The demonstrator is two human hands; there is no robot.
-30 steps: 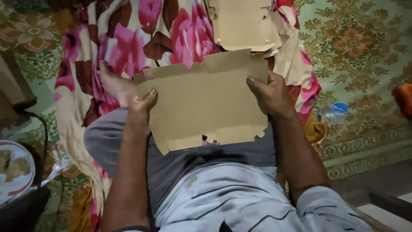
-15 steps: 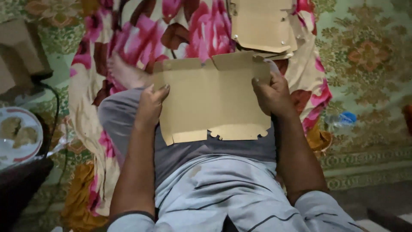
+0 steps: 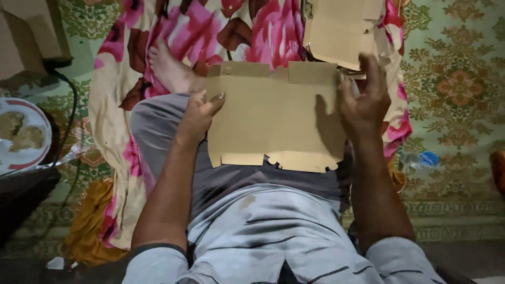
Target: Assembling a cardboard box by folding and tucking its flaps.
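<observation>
A flat die-cut sheet of brown cardboard (image 3: 273,115) lies over my lap, its tabbed edge toward me. My left hand (image 3: 197,115) grips the sheet's left edge, thumb on top. My right hand (image 3: 363,100) is raised at the sheet's right edge with fingers spread and holds nothing. Just beyond it lies a stack of similar cardboard sheets (image 3: 342,29) on a pink flowered cloth (image 3: 173,31). My bare foot (image 3: 171,71) rests on that cloth, left of the sheet.
A white plate with food (image 3: 23,137) sits at the left beside a dark cable (image 3: 68,121). A brown box (image 3: 29,37) stands at the upper left. A clear plastic bottle with a blue cap (image 3: 418,160) lies on the green patterned carpet (image 3: 457,79) at the right.
My right hand has let go of the sheet's right edge and lifted, fingers spread. The sheet has flattened and shifted slightly; the left hand keeps its grip.
</observation>
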